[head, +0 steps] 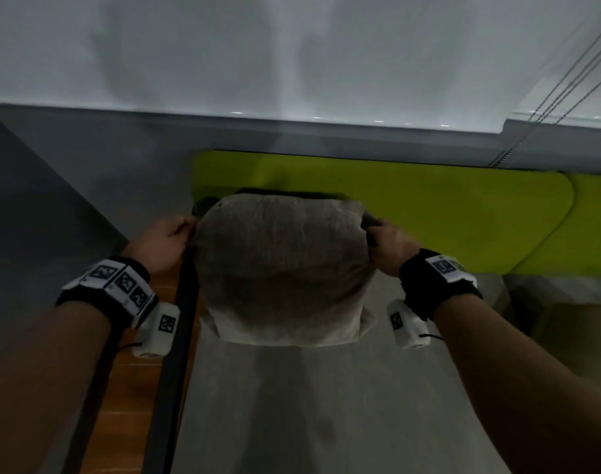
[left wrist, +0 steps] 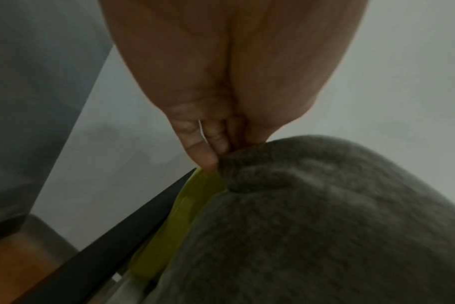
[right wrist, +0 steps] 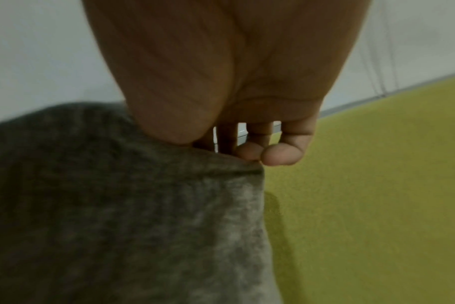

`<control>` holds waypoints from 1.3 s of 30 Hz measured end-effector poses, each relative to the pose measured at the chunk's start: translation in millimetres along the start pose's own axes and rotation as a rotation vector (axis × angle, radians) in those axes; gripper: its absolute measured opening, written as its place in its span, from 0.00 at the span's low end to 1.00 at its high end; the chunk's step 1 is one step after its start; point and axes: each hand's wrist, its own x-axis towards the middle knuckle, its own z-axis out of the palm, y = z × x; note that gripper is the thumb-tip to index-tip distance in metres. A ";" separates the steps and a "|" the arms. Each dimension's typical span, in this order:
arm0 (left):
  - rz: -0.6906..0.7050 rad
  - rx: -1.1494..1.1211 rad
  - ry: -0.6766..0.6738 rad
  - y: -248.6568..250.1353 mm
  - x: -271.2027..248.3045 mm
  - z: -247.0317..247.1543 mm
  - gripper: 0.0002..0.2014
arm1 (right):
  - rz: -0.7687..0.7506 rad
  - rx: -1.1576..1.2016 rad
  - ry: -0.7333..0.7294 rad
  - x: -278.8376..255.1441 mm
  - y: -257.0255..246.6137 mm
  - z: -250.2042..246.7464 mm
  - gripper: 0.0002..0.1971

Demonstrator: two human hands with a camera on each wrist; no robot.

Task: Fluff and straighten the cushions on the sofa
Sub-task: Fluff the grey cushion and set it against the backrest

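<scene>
A grey-brown knitted cushion stands upright on the sofa's grey seat, against the lime-green backrest. My left hand pinches the cushion's upper left corner, and in the left wrist view its fingers curl onto the cushion fabric. My right hand grips the upper right corner. In the right wrist view its thumb and fingers close on the cushion's top edge, with the green backrest behind.
A black metal sofa frame runs along the seat's left edge, with wooden floor beyond it. A grey wall and a white blind stand behind the sofa. Blind cords hang at the upper right. A second green backrest section continues to the right.
</scene>
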 end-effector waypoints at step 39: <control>0.098 0.058 0.313 22.7 26.3 -46.3 0.09 | 0.044 1.012 0.531 -4.8 82.8 -32.1 0.16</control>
